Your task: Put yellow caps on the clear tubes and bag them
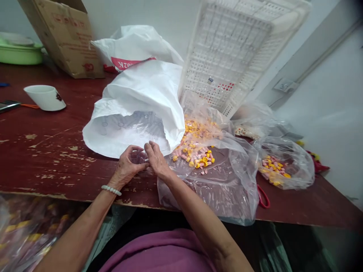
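My left hand [127,166], with a pale beaded bracelet at the wrist, curls around a clear plastic container [138,157], whose full shape I cannot make out. Against its right side, my right hand [157,160] closes in with thumb and fingers drawn together. Both hands are just in front of the mouth of a white sack [141,85], which lies open with clear plastic pieces [141,122] inside. To the right of my right hand, small pink pieces with yellow caps [200,156] lie in a large clear plastic bag [210,192].
A white crate [227,49] leans at the back. At right is a smaller clear bag [300,170] of yellow and pink pieces, near a red strap [264,198]. A white cup [44,98], cardboard box [65,41] and green basin [19,54] stand on the left.
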{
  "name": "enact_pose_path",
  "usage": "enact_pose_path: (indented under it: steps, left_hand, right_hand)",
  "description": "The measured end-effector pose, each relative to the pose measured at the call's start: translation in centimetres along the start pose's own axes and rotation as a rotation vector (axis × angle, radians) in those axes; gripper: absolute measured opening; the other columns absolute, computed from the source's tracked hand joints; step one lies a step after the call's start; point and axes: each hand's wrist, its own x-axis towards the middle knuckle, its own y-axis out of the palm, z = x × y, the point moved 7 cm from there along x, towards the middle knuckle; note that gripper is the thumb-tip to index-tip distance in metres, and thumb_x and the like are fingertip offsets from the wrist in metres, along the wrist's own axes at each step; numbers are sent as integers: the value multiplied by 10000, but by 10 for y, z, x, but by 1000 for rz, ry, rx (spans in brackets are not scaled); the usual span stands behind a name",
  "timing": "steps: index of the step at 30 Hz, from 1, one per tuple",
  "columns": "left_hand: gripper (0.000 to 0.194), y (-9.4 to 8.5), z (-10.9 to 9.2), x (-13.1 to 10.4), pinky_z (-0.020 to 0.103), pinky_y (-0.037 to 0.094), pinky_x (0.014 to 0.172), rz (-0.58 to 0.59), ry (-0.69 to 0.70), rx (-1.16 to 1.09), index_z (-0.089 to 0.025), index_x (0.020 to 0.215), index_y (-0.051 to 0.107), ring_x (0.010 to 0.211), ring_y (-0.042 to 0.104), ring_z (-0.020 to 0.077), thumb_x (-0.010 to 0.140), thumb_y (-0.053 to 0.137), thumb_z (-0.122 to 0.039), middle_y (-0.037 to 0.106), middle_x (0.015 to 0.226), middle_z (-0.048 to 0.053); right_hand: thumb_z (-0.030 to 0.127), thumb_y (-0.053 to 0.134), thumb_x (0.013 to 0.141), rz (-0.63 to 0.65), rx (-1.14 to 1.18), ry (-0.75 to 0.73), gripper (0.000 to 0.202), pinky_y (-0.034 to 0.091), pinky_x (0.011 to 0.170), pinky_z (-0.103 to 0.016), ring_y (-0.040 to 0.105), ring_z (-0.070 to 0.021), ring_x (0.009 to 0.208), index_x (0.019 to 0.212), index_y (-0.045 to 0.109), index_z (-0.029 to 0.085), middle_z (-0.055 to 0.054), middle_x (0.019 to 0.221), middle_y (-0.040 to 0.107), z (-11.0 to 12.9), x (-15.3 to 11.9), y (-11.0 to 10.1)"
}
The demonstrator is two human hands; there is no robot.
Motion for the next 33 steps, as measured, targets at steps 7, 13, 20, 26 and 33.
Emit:
enact_pose_path:
  steps: [7,13,20,26,33]
  left_hand:
    - [484,22,-6,-24,315,541,704,51,4,29,-177,932,507,742,661,180,532,779,-197,657,806,27]
    - [474,56,-9,-37,273,537,648,117,-55,-40,-177,879,512,697,646,160,489,781,-155,644,773,14]
    - [437,63,-3,-42,267,520,683,166,31,61,-181,927,509,748,628,154,554,731,-126,627,830,17]
    - [414,68,-13,-48,261,488,698,227,176,324,-188,970,505,758,603,150,597,662,-104,631,867,16]
    - [378,71,-22,-50,241,455,656,241,224,425,-185,924,521,726,592,142,577,617,-68,640,849,13]
  right_hand:
    - [229,423,849,-437,-950,-313,224,430,849,-362,562,-201,917,925,631,196,-77,947,629,40,-60,-182]
    - [206,545,779,-194,-1293,-180,251,401,891,-385,536,-237,1012,1014,634,198,-105,1093,619,-8,-59,-237]
    - [215,471,843,-157,-1412,-51,287,438,799,-365,579,-260,970,1097,592,155,-160,1104,607,-15,-55,-239]
    - [226,521,773,-453,-912,-168,160,468,678,-319,595,-173,703,864,648,187,-68,849,650,5,-77,-226]
    - [290,709,661,-162,201,144,192,416,462,-188,499,-66,514,807,637,189,1,737,643,-2,-91,-118]
